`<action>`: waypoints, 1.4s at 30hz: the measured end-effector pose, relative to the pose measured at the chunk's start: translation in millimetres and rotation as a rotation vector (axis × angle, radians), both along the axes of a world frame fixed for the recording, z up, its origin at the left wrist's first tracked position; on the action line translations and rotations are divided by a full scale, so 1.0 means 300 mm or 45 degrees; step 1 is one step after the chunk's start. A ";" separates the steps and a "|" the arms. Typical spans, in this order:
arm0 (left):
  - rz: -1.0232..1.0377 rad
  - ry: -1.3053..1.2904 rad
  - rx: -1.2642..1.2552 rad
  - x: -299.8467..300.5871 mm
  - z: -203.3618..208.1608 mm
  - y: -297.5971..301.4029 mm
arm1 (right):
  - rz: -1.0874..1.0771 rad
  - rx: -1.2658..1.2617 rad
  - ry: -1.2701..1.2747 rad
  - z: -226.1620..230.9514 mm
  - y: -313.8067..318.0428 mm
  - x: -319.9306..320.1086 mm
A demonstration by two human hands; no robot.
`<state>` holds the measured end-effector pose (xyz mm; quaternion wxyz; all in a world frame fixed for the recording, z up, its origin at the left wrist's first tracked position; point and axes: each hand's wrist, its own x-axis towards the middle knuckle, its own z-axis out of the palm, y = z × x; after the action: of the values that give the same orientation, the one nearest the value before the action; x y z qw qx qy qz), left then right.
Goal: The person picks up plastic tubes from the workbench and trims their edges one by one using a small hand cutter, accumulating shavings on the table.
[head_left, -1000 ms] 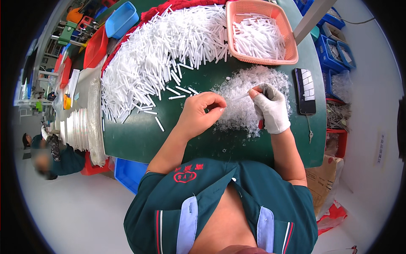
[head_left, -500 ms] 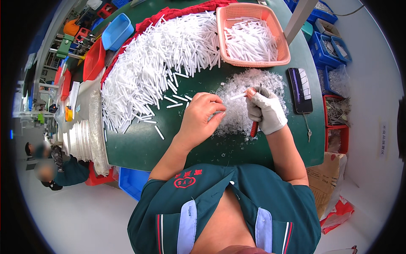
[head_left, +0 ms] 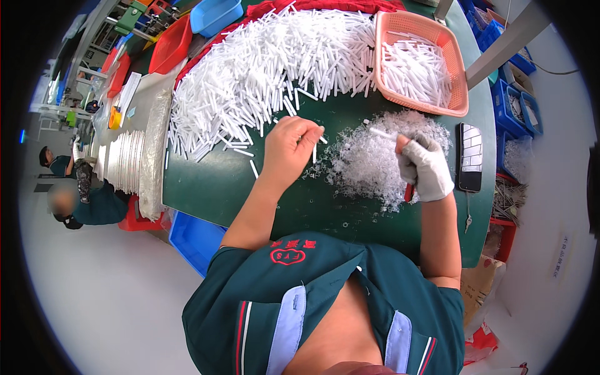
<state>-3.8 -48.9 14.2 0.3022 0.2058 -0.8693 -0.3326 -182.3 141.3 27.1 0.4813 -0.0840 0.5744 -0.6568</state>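
White tube juts left, pinched in your right hand; whether your left hand grips anything, I cannot tell.

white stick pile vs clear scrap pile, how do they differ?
The white stick pile is straight, opaque sticks; the clear scrap pile is tiny see-through bits. The stick pile spreads wider than the scrap pile. The scrap pile lies nearer the right hand; the stick pile reaches further left. Both are loose heaps on the green table.
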 end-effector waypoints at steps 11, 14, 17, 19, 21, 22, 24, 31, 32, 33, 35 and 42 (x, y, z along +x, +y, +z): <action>-0.231 -0.336 -0.556 -0.047 -0.114 -0.115 | -0.127 -0.200 0.166 0.060 -0.068 -0.088; -0.297 -0.523 -0.592 -0.073 -0.115 -0.134 | -0.073 -0.099 0.110 0.036 -0.055 -0.008; -0.360 -0.589 -0.617 -0.096 -0.115 -0.151 | -0.033 -0.034 0.044 0.003 -0.040 0.042; -0.366 -0.634 -0.604 -0.102 -0.120 -0.156 | 0.040 0.009 0.058 0.011 -0.036 0.065; -0.352 -0.639 -0.496 -0.097 -0.130 -0.167 | 0.167 0.056 0.206 -0.004 -0.031 0.071; -0.361 -0.637 -0.505 -0.099 -0.123 -0.167 | 0.240 0.089 0.340 -0.019 -0.028 0.070; -0.339 -0.471 -0.220 -0.095 -0.105 -0.152 | 0.278 0.166 1.080 -0.035 -0.020 0.092; -0.472 -0.188 0.741 -0.061 -0.015 0.000 | 0.194 0.085 1.315 -0.017 -0.020 0.109; -0.478 -0.191 0.717 -0.058 -0.005 0.019 | 0.141 0.005 1.260 -0.010 -0.020 0.113; -0.483 -0.189 0.722 -0.059 -0.001 0.034 | 0.140 0.012 1.262 -0.013 -0.021 0.118; -0.515 -0.059 0.600 -0.067 0.003 0.059 | 0.088 0.085 1.380 -0.026 -0.020 0.123; -0.511 -0.075 0.449 -0.067 0.019 0.096 | 0.168 0.062 0.826 -0.032 -0.020 0.098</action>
<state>-23.8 -20.1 19.9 0.1643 0.0884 -0.8298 -0.5260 -152.8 135.3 17.4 0.3168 -0.3142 0.7066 -0.5492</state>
